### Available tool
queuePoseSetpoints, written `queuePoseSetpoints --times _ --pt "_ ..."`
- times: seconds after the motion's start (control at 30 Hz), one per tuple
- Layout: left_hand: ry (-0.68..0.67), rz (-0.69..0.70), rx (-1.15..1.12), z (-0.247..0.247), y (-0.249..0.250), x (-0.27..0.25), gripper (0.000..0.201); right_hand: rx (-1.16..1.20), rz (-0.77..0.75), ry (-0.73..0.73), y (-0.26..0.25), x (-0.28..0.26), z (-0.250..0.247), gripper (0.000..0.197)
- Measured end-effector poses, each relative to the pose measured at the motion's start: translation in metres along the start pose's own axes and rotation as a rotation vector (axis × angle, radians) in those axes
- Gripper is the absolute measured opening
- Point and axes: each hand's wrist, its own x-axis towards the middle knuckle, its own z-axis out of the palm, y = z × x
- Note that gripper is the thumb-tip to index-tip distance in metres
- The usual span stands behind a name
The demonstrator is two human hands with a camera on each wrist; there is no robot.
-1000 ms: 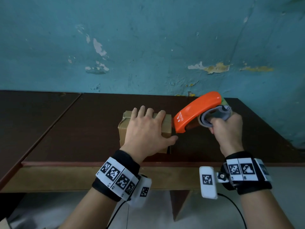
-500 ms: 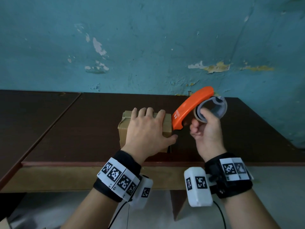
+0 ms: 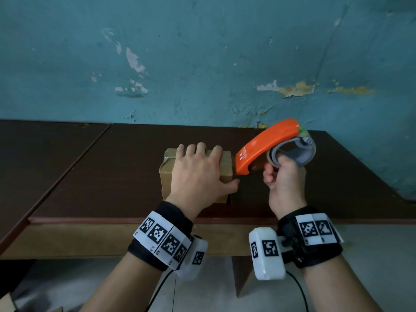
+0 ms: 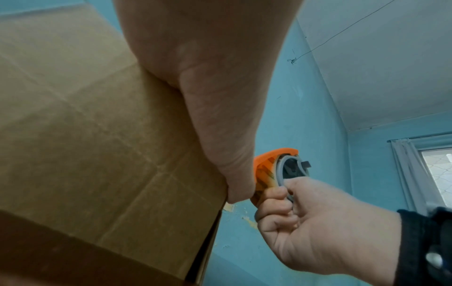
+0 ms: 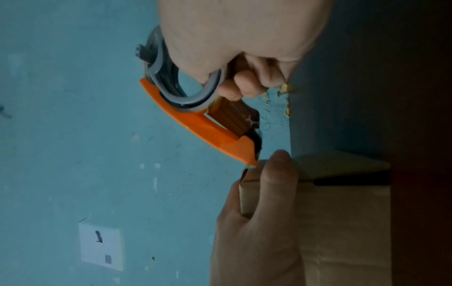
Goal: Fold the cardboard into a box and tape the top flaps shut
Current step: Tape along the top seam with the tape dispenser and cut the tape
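Both hands work at the box. The left hand lies flat on its top, with straight fingers spread toward the wall and the thumb down over the right edge; it presses and does not grasp. The right hand grasps the dispenser, with its fingers curled through the grey ring of the tape roll, and holds it in the air just to the right of the box. The orange nose of the dispenser points down and left and ends very near the upper right edge of the box, close to the left thumb; I cannot tell if it touches the cardboard.

The box stands on a dark brown table, near its front edge. The table top is smooth and matt, with a reddish strip along the front and a paler wooden board under it. A second dark top joins it at the left. Behind is a teal wall with peeled paint, white and yellow patches. In the left wrist view a white ceiling and a window with a pale curtain show.

The box is plain brown cardboard with soft creases on its side. The dispenser is glossy orange plastic, long and curved.

Compared with half a second ago, the left hand has stayed in place, and the dispenser has come a little lower and its nose is closer to the box edge.
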Motion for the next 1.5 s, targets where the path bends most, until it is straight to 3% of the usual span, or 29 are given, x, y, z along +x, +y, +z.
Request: queuePoseSetpoints --times 0.4,0.9,1.1,1.5 --pt "0.045 0.009 -0.01 0.0 -0.001 -0.002 0.085 0.066 0.027 -0.012 -0.018 0.013 -0.013 0.017" --pt "0.008 0.019 -0.017 -0.001 -0.004 -0.002 0.086 0.031 0.018 -0.026 -0.022 0.013 -0.022 0.016" --pt "-0.014 0.02 -0.017 -0.002 -0.004 -0.001 0.087 -0.064 -0.086 -0.017 -0.025 0.017 -0.025 0.013" --pt "-0.027 0.028 -0.032 -0.002 -0.004 -0.001 0.086 -0.045 0.001 0.018 -0.026 0.015 -0.027 0.015"
